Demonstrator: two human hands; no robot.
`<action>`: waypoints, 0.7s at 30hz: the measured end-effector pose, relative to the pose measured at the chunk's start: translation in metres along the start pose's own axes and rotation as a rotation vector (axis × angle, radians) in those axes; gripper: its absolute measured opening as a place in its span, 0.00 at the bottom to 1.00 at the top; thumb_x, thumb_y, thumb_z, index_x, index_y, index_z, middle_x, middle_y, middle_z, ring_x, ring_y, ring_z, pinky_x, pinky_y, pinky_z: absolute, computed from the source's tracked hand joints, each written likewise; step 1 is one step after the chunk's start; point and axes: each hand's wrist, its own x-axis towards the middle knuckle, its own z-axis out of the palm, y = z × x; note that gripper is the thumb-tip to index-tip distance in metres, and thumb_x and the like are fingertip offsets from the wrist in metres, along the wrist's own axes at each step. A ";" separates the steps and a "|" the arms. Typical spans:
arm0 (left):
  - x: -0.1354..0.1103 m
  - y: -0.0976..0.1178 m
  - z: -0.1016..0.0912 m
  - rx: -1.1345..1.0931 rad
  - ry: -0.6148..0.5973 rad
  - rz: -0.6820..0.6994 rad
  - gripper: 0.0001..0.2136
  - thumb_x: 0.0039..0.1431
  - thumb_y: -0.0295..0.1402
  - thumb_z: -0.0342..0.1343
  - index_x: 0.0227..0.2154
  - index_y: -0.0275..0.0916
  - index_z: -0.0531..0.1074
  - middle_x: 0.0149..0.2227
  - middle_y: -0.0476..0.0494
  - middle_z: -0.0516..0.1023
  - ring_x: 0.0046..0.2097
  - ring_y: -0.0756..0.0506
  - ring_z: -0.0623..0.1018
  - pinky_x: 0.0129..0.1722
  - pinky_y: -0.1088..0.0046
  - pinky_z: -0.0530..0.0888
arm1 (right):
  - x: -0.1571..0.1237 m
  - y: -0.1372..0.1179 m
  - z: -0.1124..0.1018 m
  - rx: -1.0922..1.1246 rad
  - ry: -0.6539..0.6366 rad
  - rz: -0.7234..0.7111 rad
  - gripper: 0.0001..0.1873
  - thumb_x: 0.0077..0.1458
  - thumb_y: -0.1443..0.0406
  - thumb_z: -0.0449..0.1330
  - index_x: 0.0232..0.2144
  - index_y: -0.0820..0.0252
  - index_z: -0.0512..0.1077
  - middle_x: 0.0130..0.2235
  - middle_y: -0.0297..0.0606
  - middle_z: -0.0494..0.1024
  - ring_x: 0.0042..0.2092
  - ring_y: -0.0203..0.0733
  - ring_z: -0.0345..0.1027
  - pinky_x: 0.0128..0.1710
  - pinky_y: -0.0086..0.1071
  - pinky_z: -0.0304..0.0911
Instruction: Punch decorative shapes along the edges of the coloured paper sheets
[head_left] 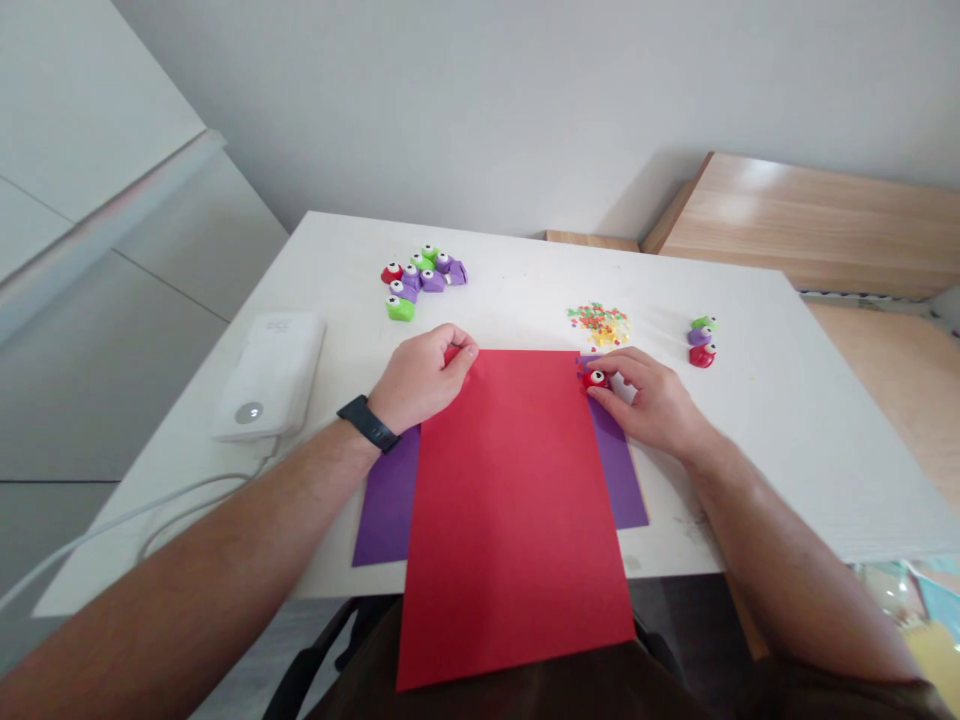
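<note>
From the head camera, the white table [787,420] has bare room along its far edge and on its right side. Its near edge runs just in front of the person. The red sheet [510,500] juts well past that near edge, towards the person's lap, and its far end lies flat on the table. It is a plain, uncreased rectangle lying on a purple sheet [386,500], which shows as strips on both sides.

The left hand [421,378] sits at the red sheet's far left corner with its fingers curled closed, pinching that corner. The right hand [651,400] is at the far right corner, its fingers closed around a small red punch [596,379] set on the sheet's edge.

Beyond the sheet lies a pile of paper bits [600,324], with three punches [703,341] to its right and a cluster of punches [421,275] at the far left. A white device [271,375] with a cable [112,530] lies near the table's left edge.
</note>
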 end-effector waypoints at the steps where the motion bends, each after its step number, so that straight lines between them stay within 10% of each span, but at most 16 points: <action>1: 0.000 0.000 0.000 -0.002 0.002 0.002 0.15 0.71 0.46 0.52 0.43 0.41 0.78 0.39 0.42 0.85 0.36 0.41 0.79 0.40 0.64 0.71 | 0.000 0.000 0.000 0.001 -0.002 0.003 0.13 0.66 0.65 0.65 0.52 0.52 0.79 0.52 0.45 0.84 0.52 0.52 0.80 0.49 0.48 0.78; 21: 0.001 -0.001 -0.002 -0.013 -0.038 -0.012 0.15 0.72 0.47 0.52 0.43 0.42 0.78 0.36 0.44 0.85 0.35 0.41 0.80 0.39 0.64 0.72 | 0.001 -0.003 -0.002 0.005 0.001 0.023 0.14 0.65 0.66 0.65 0.52 0.51 0.79 0.53 0.45 0.84 0.53 0.53 0.80 0.54 0.50 0.77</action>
